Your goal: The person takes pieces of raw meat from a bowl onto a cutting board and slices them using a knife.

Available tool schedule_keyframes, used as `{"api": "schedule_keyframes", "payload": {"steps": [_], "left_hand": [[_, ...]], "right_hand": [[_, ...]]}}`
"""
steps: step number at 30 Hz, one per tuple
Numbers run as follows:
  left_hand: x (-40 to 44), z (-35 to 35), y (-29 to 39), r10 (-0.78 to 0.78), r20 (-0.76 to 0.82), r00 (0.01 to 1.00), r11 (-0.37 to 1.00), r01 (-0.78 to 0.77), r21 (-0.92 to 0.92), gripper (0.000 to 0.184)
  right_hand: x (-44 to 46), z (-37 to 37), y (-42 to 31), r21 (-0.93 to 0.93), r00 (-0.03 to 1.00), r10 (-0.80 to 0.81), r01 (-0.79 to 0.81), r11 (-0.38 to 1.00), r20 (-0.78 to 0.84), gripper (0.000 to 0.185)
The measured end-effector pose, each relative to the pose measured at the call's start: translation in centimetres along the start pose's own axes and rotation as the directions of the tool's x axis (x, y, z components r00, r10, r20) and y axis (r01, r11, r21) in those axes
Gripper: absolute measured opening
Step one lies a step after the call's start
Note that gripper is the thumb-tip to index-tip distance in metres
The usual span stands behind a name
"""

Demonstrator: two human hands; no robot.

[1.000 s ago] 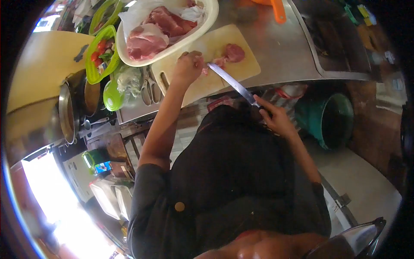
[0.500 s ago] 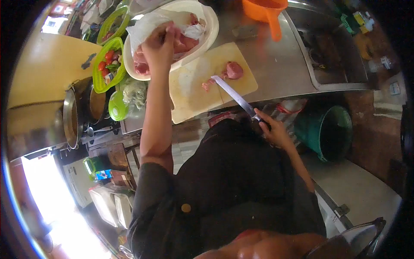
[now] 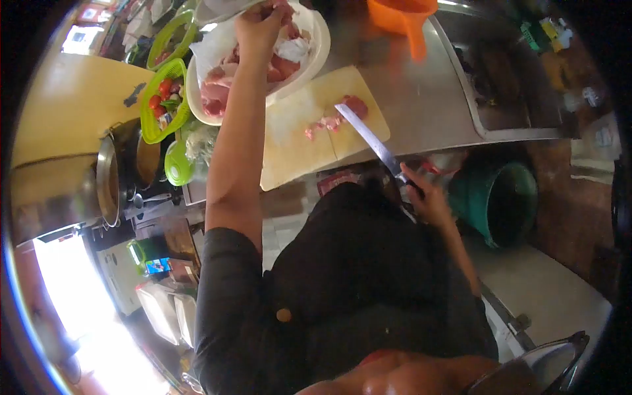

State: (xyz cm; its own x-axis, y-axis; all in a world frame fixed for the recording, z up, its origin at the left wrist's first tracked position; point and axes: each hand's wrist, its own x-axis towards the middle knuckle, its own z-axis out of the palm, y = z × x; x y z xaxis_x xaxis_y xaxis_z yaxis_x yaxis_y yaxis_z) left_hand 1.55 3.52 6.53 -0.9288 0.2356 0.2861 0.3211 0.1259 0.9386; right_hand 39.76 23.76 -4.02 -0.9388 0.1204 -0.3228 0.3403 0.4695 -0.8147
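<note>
The left grip (image 3: 260,27) reaches over the far side of a white tub (image 3: 320,56), fingers curled and partly closed. A pinkish piece of meat (image 3: 282,9) shows right at its fingertips; whether they pinch it or only touch it, I cannot tell. Just beside this grip on the left is the edge of a pale vessel (image 3: 220,9). Below it, nearer the body, larger cuts (image 3: 216,99) lie in the tub along with white plastic (image 3: 209,56).

The right grip (image 3: 426,196) is closed around the handle of a knife (image 3: 372,139), whose blade points forward and left of the hand. Ahead and left of that grip, a cutting board (image 3: 286,148) lies on the metal counter (image 3: 438,99); the blade's tip is at a rounded piece of meat (image 3: 357,104) on the board, with small scraps (image 3: 322,124) to its left. Well ahead of the right grip is an orange dipper (image 3: 403,12), and ahead to its right a sink (image 3: 490,133). A green bin (image 3: 473,204) stands just right of it, below counter height. Left of the left grip, a green basket (image 3: 146,108) holds tomatoes (image 3: 155,101).
</note>
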Motion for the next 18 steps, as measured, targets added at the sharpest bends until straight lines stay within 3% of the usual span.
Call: {"api": "schedule_keyframes", "payload": {"steps": [1, 4, 8, 11, 15, 16, 18], "left_hand": [[0.3, 0.2, -0.3, 0.032, -0.082, 0.996, 0.998, -0.036, -0.048, 0.011], [0.1, -0.5, -0.6, -0.11, 0.026, 0.994, 0.967, 0.113, -0.23, 0.029], [0.1, -1.2, -1.3, -0.221, 0.075, 0.972, 0.93, 0.233, -0.286, 0.03], [0.5, -1.4, -2.2, -0.18, 0.071, 0.981, 0.934, 0.193, -0.301, 0.032], [3.0, -0.7, -5.0, 0.091, -0.003, 0.996, 0.993, -0.091, 0.072, 0.02], [2.6, -0.5, -5.9, 0.251, 0.062, 0.966, 0.911, -0.258, 0.322, 0.022], [2.1, 0.0, -7.1, 0.48, 0.305, 0.823, 0.49, -0.54, 0.684, 0.028]], "right_hand": [[0.1, 0.0, 0.0, 0.025, 0.999, -0.047, 0.047, 0.999, -0.02, 0.049], [0.2, 0.3, 0.5, 0.09, 0.989, -0.131, 0.137, 0.986, -0.074, 0.048], [0.4, 0.3, 0.7, 0.159, 0.981, -0.154, 0.172, 0.972, -0.116, 0.047], [0.6, 0.6, 1.3, 0.179, 0.965, -0.212, 0.238, 0.955, -0.156, 0.046], [0.2, 0.8, 1.1, 0.212, 0.984, -0.109, 0.137, 0.968, -0.138, 0.045], [0.1, 1.0, 1.3, 0.189, 0.977, -0.149, 0.177, 0.966, -0.154, 0.045], [0.2, 1.1, 1.6, 0.137, 0.952, -0.241, 0.268, 0.954, -0.189, 0.045]]}}
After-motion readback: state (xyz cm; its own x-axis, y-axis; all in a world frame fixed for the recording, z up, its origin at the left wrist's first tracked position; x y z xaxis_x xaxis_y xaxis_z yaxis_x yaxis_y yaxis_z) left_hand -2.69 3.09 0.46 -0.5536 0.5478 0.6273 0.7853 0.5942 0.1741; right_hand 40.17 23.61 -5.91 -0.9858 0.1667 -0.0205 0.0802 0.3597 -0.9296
